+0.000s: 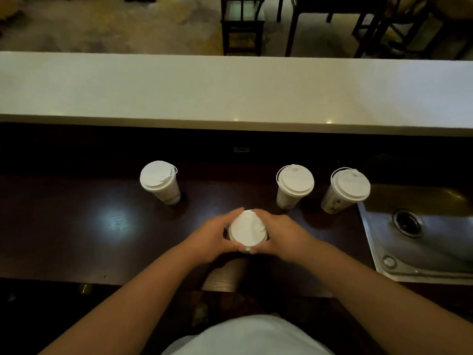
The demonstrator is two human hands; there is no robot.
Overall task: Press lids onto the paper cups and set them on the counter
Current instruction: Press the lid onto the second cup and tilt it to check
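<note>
A paper cup topped by a white lid (247,231) stands on the dark wooden counter (76,239) in front of me. My left hand (213,237) and my right hand (281,234) wrap around the lid's rim from both sides, thumbs at its near edge. The cup's body is hidden under the lid and hands. Three other lidded paper cups stand upright farther back: one at the left (160,181), one right of centre (294,185), one at the far right (346,189) beside the sink.
A steel sink (419,234) is set into the counter at the right. A raised white bar top (230,90) runs across behind the cups. Dark chairs (242,26) stand on the floor beyond it. A brown cylindrical object (225,276) lies near the counter's front edge.
</note>
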